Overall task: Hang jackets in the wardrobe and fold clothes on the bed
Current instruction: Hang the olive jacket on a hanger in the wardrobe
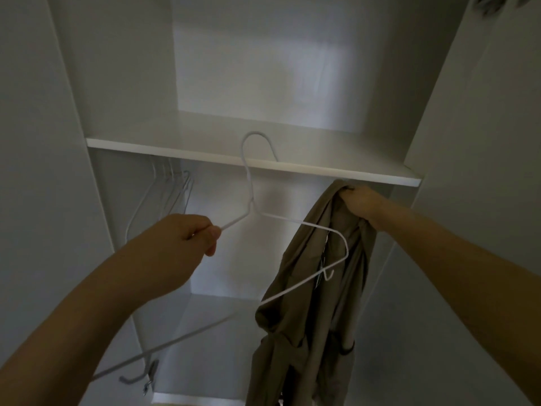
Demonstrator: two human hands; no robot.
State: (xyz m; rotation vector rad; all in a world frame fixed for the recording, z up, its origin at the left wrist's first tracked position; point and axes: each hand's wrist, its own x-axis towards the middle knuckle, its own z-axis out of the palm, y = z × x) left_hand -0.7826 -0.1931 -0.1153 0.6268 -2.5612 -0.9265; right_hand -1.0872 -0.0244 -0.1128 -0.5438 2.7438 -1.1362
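Hanger: your left hand (187,235) is pinching the thin white wire hanger (292,224), hook pointing up.
Jacket: your right hand (358,202) is gripping the olive-brown fabric jacket (307,332), hanging lengthwise downward, hem cut off.

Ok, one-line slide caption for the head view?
Left hand holds white wire hanger; right hand grips tan jacket at wardrobe.

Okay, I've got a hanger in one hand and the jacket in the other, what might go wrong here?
The left hand only pinches the white hanger by one shoulder wire, so it may twist or slip while you thread it. The right hand holds the tan jacket bunched up, so finding the neck opening could be fiddly. The hanger's hook sits near the shelf edge and might catch on it.
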